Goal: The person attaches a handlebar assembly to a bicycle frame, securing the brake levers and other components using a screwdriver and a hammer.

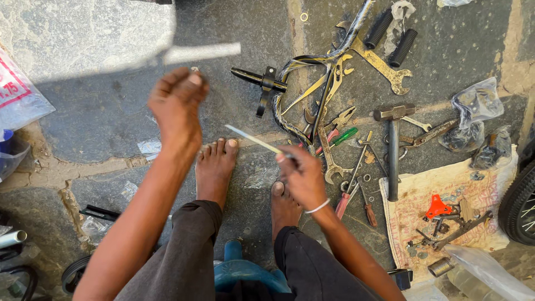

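The left hand [177, 106] is clenched around the end of a blurred pale rod [202, 52], raised above the stone floor [100, 111], up and left of the hammer [393, 150]. The right hand [304, 177] pinches a thin pale stick [255, 140], left of the hammer and just above 2 bare feet [216, 167]. Spanners [384, 66], pliers [341, 118] and a green-handled screwdriver [344, 135] lie around the hammer; a cloth [446, 195] with small parts lies right of its handle
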